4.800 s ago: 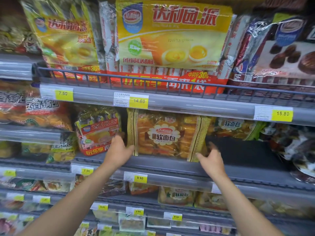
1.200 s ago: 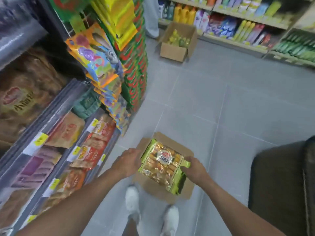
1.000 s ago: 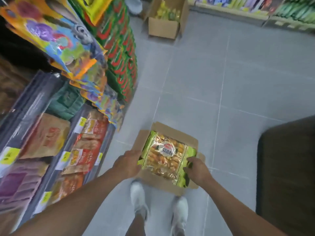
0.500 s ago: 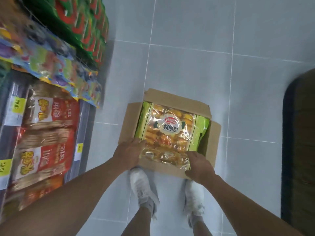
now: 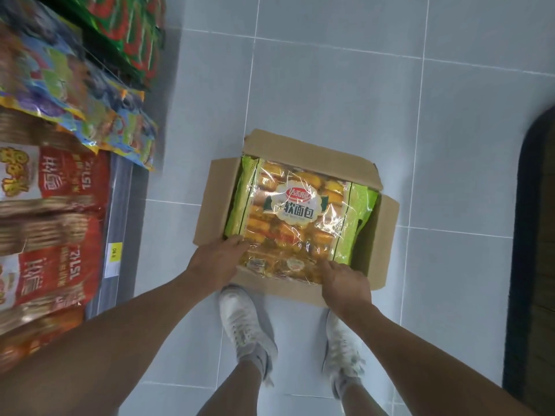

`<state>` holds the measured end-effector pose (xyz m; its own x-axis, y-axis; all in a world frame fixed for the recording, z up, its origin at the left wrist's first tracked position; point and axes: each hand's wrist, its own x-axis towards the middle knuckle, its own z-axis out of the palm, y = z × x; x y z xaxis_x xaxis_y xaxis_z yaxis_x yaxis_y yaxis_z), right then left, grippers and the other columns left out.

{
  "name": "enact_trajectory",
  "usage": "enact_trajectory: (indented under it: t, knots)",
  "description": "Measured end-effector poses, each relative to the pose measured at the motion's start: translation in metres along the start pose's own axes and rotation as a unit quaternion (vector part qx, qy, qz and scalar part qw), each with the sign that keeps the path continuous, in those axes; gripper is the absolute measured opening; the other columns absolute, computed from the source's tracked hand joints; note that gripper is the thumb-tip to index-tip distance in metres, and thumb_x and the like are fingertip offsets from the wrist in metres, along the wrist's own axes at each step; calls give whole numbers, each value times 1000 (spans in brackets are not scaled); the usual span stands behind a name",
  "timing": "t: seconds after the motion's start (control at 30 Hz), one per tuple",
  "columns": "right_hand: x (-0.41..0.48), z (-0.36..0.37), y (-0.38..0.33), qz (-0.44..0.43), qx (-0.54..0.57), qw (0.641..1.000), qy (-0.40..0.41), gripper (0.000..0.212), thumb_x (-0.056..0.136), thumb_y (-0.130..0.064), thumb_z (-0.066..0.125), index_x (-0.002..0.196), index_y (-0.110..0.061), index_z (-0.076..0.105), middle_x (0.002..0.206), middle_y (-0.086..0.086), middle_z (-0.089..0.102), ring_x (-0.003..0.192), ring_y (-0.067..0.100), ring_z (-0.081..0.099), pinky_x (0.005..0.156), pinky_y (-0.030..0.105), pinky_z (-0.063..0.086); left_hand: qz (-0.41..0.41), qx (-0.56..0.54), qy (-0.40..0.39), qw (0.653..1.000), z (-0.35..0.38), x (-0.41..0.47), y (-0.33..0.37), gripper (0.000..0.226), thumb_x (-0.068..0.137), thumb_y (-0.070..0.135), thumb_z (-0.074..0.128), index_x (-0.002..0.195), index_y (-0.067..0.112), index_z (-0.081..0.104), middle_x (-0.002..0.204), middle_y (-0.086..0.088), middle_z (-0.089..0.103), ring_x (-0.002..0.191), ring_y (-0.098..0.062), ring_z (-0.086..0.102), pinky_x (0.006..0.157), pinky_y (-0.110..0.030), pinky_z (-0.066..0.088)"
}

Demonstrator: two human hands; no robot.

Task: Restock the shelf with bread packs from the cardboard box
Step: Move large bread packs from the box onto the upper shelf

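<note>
An open cardboard box (image 5: pixel 387 235) sits on the grey tiled floor in front of my white shoes. On top inside it lies a clear bread pack (image 5: pixel 297 217) with green ends and a white label, full of golden rolls. My left hand (image 5: pixel 217 261) grips the pack's near left corner, fingers curled over its edge. My right hand (image 5: pixel 345 280) holds the near right edge, index finger lying on the film. The pack lies flat in the box. The shelf (image 5: pixel 118 205) stands to my left.
The shelf's lower tiers hold red and white snack bags (image 5: pixel 51 181) with yellow price tags (image 5: pixel 114 252) on the rail. Colourful hanging packs (image 5: pixel 90 109) stick out above them. A dark object (image 5: pixel 537 250) stands on the floor at the right.
I left the shelf and turned to the box on the floor. Over the last second the view tilted down and drew closer, while both hands stayed at the pack's near edge.
</note>
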<state>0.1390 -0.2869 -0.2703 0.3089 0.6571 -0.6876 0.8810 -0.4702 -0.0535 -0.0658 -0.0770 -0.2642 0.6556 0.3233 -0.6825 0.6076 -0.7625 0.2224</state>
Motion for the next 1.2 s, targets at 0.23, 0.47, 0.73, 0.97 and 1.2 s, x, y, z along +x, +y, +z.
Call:
enact_trajectory:
  t: [0.23, 0.47, 0.73, 0.97, 1.2]
  knots:
    - [-10, -26, 1, 3, -19, 1000, -20, 40, 93, -6, 44, 127, -26, 45, 104, -4, 65, 89, 21, 64, 63, 27, 40, -15, -16, 19, 1000, -18, -17, 9, 52, 89, 7, 61, 135, 30, 53, 126, 8, 65, 107, -21, 67, 79, -36, 57]
    - [-36, -51, 7, -8, 4, 1000, -9, 34, 93, -9, 43, 121, -28, 51, 99, -6, 68, 88, 22, 66, 61, 28, 36, -15, 3, 10, 1000, -42, -40, 18, 51, 87, 5, 63, 131, 27, 54, 123, 5, 65, 104, -20, 67, 82, -39, 59]
    - [-87, -109, 6, -6, -3, 1000, 3, 30, 94, -9, 45, 116, -28, 52, 98, -5, 68, 80, 24, 62, 63, 29, 36, -16, 0, 3, 1000, -98, -85, 37, 57, 86, 3, 63, 136, 27, 52, 125, 2, 64, 108, -24, 66, 84, -40, 58]
    - [-149, -183, 6, -2, -7, 1000, 9, 32, 90, -7, 46, 112, -27, 55, 95, -3, 69, 85, 26, 67, 69, 30, 38, -15, -44, 18, 999, -173, -157, 61, 56, 88, 11, 59, 136, 41, 54, 114, 6, 66, 101, -22, 65, 77, -35, 56]
    - [-204, -300, 23, -14, 37, 998, 48, 33, 93, -14, 48, 118, -33, 59, 116, -3, 64, 81, 24, 56, 75, 31, 43, -24, -52, 47, 997, -271, -226, 84, 37, 84, 31, 61, 120, 39, 57, 110, 6, 69, 104, -23, 65, 69, -29, 42]
